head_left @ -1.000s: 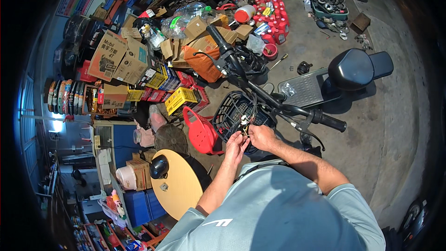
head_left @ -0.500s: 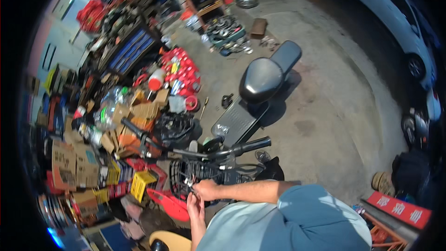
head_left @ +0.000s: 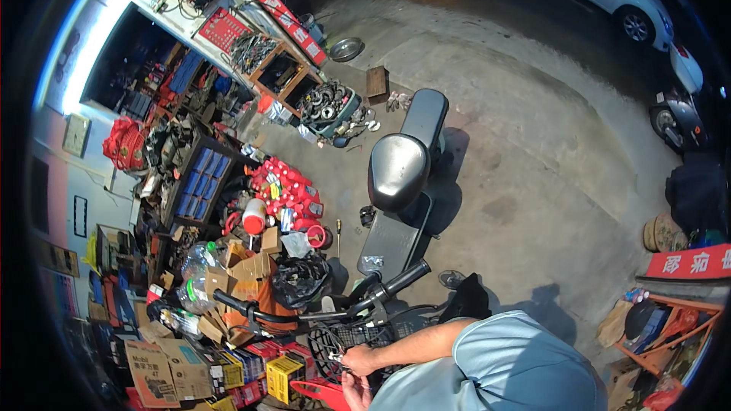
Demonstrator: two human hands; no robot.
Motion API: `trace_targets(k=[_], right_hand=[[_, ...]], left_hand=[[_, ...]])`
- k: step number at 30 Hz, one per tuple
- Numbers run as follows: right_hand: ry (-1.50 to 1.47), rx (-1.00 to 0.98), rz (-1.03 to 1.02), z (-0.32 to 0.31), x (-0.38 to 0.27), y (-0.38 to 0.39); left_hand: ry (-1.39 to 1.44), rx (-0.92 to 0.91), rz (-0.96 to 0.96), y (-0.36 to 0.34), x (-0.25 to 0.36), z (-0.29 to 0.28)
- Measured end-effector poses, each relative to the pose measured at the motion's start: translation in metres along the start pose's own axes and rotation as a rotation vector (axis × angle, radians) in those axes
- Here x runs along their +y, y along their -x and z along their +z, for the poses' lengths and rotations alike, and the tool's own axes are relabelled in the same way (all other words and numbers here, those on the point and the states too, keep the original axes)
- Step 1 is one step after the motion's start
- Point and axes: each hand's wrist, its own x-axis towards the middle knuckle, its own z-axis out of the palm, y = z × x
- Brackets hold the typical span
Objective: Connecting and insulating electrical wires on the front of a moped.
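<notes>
Both hands work in the black wire basket [head_left: 358, 339] at the scooter's front, below the handlebar [head_left: 320, 312]. The right hand [head_left: 359, 359] pinches a small pale part I cannot identify; the left hand [head_left: 355, 391], just beneath, has its fingers curled near it, grip unclear. It looks like a fitting step, needing steady, fine fingertip alignment.

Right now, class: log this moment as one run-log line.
left hand: at basket front | right hand: fingers on small part | wire basket: on scooter | handlebar: untouched

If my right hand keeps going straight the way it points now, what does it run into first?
Most likely the black wire basket on the front of the scooter. The right hand points left, fingertips already at its mesh, beside the left hand. Depth is unclear, so contact may already exist.
</notes>
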Motion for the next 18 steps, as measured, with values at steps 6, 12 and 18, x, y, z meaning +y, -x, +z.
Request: trace_targets(k=[6, 12, 18], right_hand=[[-0.009, 0.02, -0.045, 0.008, -0.002, -0.005], [0.021, -0.018, -0.041, -0.002, -0.008, -0.005], [-0.018, -0.03, -0.057, -0.019, -0.015, 0.004]], left_hand=[[-0.052, -0.067, 0.012, -0.026, 0.027, 0.029], [-0.102, -0.135, 0.009, -0.049, 0.043, 0.059], [-0.145, -0.174, -0.011, -0.058, 0.049, 0.075]])
